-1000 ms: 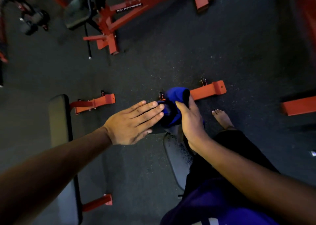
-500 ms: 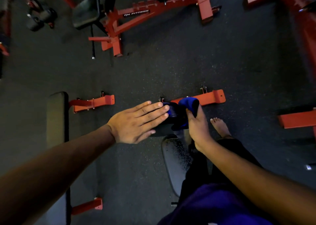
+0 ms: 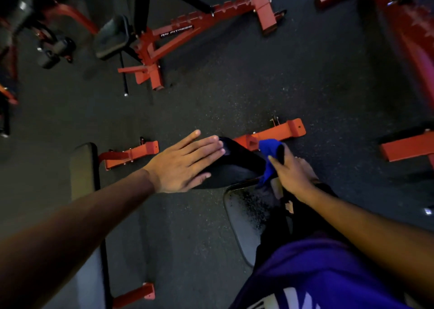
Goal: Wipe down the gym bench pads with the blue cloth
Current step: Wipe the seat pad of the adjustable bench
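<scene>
Two hands: both are mine, reaching forward and down over a dark gym bench.
Left hand: my left hand [image 3: 185, 164] lies flat with fingers straight and together, palm pressed on the raised black pad [image 3: 237, 167] at the far end of the bench; it holds nothing.
Right hand: my right hand [image 3: 291, 170] grips the blue cloth [image 3: 270, 156], fingers curled round it at the right edge of that pad.
What changed: a second ago the cloth sat bunched on top of the pad, just beside my left fingertips; now it has slid off to the right side and hangs partly down toward the gap between pads.
Left hand since then: it stays put, bracing the pad.
Meaning for the task: I judge one stroke across the raised pad is ending at its right side.
Near pad: the seat pad [image 3: 244, 217] below looks speckled, perhaps damp or dusty; I cannot tell which.
Second bench: another bench [image 3: 84, 167] stands to my left, untouched.
Floor: dark rubber floor [image 3: 234, 85] with red bench feet [image 3: 277, 132].
</scene>
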A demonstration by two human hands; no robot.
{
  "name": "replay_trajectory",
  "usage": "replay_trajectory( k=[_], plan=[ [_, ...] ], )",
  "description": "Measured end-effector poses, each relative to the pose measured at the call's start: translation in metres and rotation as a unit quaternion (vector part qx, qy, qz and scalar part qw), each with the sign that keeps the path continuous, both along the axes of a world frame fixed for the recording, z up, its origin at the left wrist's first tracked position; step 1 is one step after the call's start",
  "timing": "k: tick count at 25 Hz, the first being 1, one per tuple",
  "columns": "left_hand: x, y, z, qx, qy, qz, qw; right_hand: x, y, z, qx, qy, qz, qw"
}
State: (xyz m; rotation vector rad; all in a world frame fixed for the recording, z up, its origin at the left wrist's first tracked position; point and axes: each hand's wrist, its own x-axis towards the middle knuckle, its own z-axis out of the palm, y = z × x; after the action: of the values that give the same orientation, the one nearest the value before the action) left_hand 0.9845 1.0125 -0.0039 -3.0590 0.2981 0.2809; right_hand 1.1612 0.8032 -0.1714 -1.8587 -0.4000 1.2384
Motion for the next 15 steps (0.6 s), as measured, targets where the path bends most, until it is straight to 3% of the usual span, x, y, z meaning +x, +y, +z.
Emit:
replay_trajectory(
  k=[3,7,10,15],
  plan=[
    [0.035,-0.001,-0.002,-0.026,0.067,-0.088,0.994,0.029,-0.005,-0.027,-0.1,0.042,-0.125,0.986],
    [0.046,0.007,-0.017,-0.055,0.09,-0.111,0.988,-0.006,0.02,-0.024,-0.065,0.17,-0.11,0.977],
    [0.045,0.011,-0.018,-0.084,0.064,-0.114,0.988,-0.046,0.041,-0.03,-0.011,0.201,-0.123,0.972],
    [0.042,0.016,-0.026,-0.123,0.068,-0.123,0.982,-0.034,0.07,-0.104,-0.111,0.206,-0.165,0.958]
  ],
)
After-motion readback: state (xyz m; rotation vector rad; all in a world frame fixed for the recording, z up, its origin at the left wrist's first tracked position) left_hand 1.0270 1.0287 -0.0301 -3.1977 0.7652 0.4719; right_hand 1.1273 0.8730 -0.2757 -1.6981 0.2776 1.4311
